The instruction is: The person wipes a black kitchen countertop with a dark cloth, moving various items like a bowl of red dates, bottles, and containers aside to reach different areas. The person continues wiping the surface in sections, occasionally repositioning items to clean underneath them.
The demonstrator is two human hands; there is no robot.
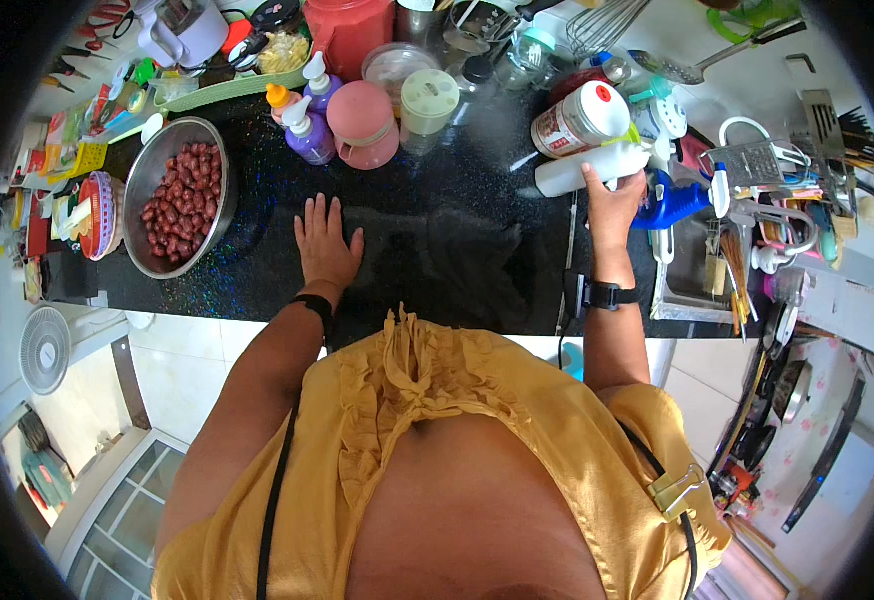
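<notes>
My left hand (pixel 327 244) lies flat on the black speckled countertop (pixel 399 232), its fingers spread and holding nothing. At the right, my right hand (pixel 614 202) grips a white bottle (pixel 572 169), which is tilted on its side beside a white-lidded jar (pixel 583 120). A blue spray bottle (pixel 669 201) with a white trigger is just to the right of that hand. On the left part of the counter stands a steel bowl (pixel 133 202) of dark red dates or similar fruit (pixel 185 199). Pump bottles (pixel 309 139) and a pink lidded jar (pixel 364 127) stand beyond my left hand.
A steel sink (pixel 684 259) with a faucet (pixel 786 214) and brushes is at the right. A green basket (pixel 238 90), a red pitcher (pixel 349 34), a pale green canister (pixel 428 101) and several jars line the back. A red-rimmed round container (pixel 99 217) stands left of the bowl.
</notes>
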